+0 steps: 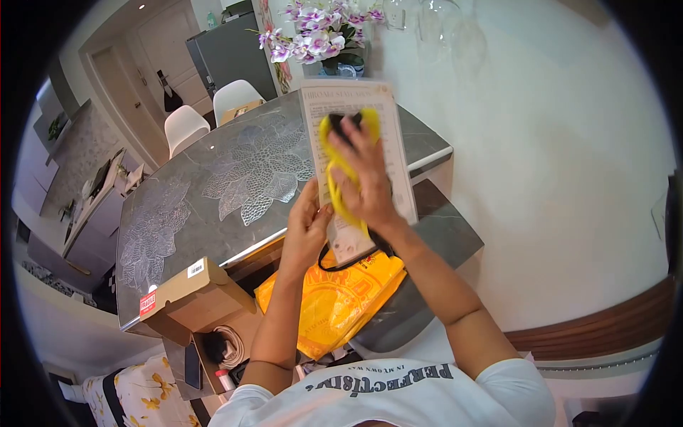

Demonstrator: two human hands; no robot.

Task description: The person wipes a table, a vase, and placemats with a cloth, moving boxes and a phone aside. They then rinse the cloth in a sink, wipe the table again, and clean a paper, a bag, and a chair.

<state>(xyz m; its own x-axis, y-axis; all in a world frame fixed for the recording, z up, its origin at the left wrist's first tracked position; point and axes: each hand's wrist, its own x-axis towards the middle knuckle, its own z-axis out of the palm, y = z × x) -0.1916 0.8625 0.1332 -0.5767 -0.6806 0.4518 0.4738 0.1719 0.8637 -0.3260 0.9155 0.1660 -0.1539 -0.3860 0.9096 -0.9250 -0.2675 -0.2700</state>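
A framed printed sheet [391,153] stands tilted up above the near edge of the grey marble-look table. My left hand [307,220] pinches its lower left edge between thumb and fingers. Against the face of the sheet, my right hand [363,178] presses a yellow and black cloth [333,132], its fingers somewhat blurred. Part of the cloth hangs down beside the palm. Below the sheet lies an orange plastic bag [334,302], with a black strap at its upper edge.
An open cardboard box [188,295] with a coiled cable [231,347] is at lower left, beside a dark phone [193,366]. Silver leaf placemats [260,171] lie on the table [206,217]. Purple-white flowers [313,39] stand behind; a wall is on the right.
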